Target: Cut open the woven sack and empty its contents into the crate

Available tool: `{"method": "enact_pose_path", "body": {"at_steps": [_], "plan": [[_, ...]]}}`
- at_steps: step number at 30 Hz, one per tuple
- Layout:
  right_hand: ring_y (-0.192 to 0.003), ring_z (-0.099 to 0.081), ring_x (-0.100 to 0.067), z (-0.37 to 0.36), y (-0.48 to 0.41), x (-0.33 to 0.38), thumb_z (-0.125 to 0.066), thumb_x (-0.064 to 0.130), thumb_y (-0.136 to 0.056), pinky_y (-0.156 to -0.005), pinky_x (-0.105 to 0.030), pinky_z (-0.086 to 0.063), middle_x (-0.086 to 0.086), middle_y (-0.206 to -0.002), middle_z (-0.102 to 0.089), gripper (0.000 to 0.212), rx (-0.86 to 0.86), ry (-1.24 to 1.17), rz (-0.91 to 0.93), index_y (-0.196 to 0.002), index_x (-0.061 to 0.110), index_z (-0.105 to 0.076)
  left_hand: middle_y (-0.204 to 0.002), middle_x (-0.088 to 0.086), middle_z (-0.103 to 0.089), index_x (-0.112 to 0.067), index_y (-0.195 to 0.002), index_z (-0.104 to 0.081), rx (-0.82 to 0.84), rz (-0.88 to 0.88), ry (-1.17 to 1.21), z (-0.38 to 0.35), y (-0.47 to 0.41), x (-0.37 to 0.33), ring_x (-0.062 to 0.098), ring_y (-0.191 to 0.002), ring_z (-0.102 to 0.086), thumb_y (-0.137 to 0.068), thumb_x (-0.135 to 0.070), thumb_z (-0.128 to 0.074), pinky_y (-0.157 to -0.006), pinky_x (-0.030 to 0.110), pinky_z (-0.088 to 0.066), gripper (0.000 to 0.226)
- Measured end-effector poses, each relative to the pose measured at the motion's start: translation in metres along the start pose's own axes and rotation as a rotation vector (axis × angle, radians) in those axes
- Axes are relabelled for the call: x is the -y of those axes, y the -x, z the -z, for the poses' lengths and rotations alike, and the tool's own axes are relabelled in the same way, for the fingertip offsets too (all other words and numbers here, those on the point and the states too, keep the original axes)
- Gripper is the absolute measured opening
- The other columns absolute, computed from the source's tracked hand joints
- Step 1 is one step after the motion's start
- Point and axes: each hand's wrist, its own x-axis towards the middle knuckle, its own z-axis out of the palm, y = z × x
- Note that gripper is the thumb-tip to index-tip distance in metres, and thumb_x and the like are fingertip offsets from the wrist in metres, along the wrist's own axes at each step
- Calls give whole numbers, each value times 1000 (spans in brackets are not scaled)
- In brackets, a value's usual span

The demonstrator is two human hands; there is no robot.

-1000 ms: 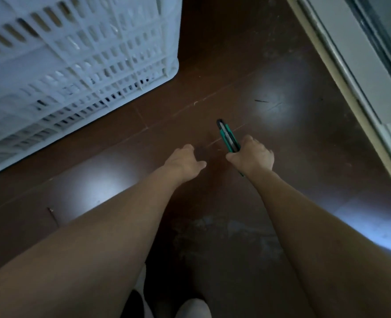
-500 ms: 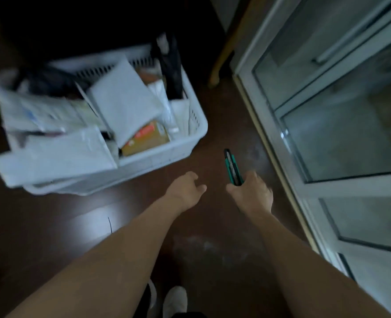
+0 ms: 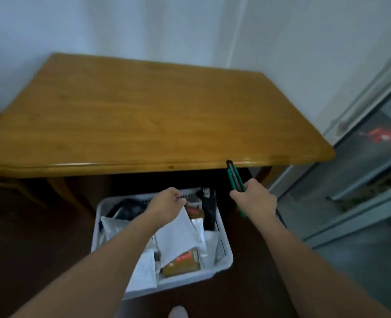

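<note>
A white slotted crate [image 3: 224, 262] stands on the dark floor below me, filled with white mailers, dark bags and an orange-brown box [image 3: 181, 263]. My right hand [image 3: 255, 199] is closed around a green and black utility knife [image 3: 234, 177], its tip pointing up toward the table edge. My left hand [image 3: 168, 201] hovers over the crate's far side with fingers loosely curled and nothing in them. No woven sack is in view.
A wooden table [image 3: 144, 120] stands against the white wall just beyond the crate. A glass-fronted cabinet [image 3: 362, 171] is at the right. My white shoe tip [image 3: 178, 313] shows at the bottom edge.
The view has swung up from the floor to the table and wall. The crate now lies under my arms. Both hands keep their pose, the knife still in the right.
</note>
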Motion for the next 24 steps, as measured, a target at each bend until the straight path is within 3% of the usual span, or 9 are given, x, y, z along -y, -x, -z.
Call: {"method": "enact_pose_path", "body": {"at_steps": [2,5,7,10,15,24], "plan": [[-77,-58,-23,3,-37,31,-53,48,-80,-76,-35,-41,0,-88,-61,37,23,40,21,-102,18,-49,-105,4,-58,-11,-131,-48,-8,39,5,26,-13,-1,14,-80,-49,-98,-28,-46,-71,26,-40,37],[-79,-60,-23,0,-93,75,-50,49,-80,-79,-35,-45,-1,-91,-61,39,34,110,59,-102,17,-52,-138,3,-50,-18,-139,-41,-76,93,-41,63,-35,-2,17,-94,-54,-98,-33,-44,-79,30,-47,44],[-78,-58,-23,-3,-124,97,-48,47,-81,-78,-36,-40,-2,-94,-62,37,45,162,83,-101,16,-53,-139,4,-49,-17,-140,-39,-118,110,-92,85,-56,-1,22,-105,-57,-99,-34,-42,-88,34,-49,45],[-76,-53,-24,-11,-161,122,-48,45,-82,-77,-37,-34,-2,-98,-61,35,53,220,122,-101,17,-54,-140,4,-48,-16,-140,-39,-180,148,-43,106,-89,0,23,-119,-52,-98,-33,-43,-89,31,-45,45],[-77,-50,-23,-32,-194,149,-51,44,-83,-83,-38,-34,-2,-100,-60,34,58,262,161,-102,17,-56,-142,6,-47,-15,-137,-43,-266,178,40,119,-119,12,23,-124,-50,-97,-29,-47,-100,36,-43,43],[-97,-57,-22,-55,-206,167,-47,47,-87,-85,-38,-32,-4,-113,-58,46,45,253,187,-117,14,-54,-141,4,-47,-17,-136,-43,-301,230,91,129,-130,26,26,-118,-53,-96,-30,-48,-83,34,-47,42]]}}
